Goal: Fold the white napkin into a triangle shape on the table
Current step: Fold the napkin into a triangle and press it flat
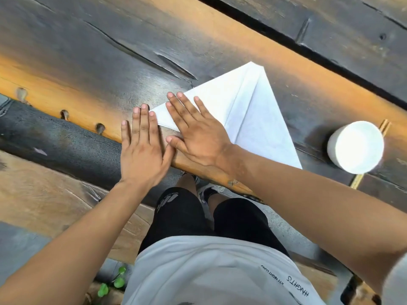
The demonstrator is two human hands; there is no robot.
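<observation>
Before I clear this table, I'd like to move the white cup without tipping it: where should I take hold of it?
Grip the white cup around its side wall, coming from the person's right, where nothing blocks it. It stands upright with its mouth open upward, so a wrap round the wall likely keeps it level. The napkin lies to its left, with the right hand flat on it.

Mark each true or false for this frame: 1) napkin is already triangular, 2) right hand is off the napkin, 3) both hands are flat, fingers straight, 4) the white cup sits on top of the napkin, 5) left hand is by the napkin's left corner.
1) True: the white napkin lies folded as a triangle on the table.
2) False: the right hand presses flat on the napkin's left part.
3) True: the left hand is also flat, fingers straight.
4) False: the white cup stands on the table right of the napkin, apart from it.
5) True.
</observation>
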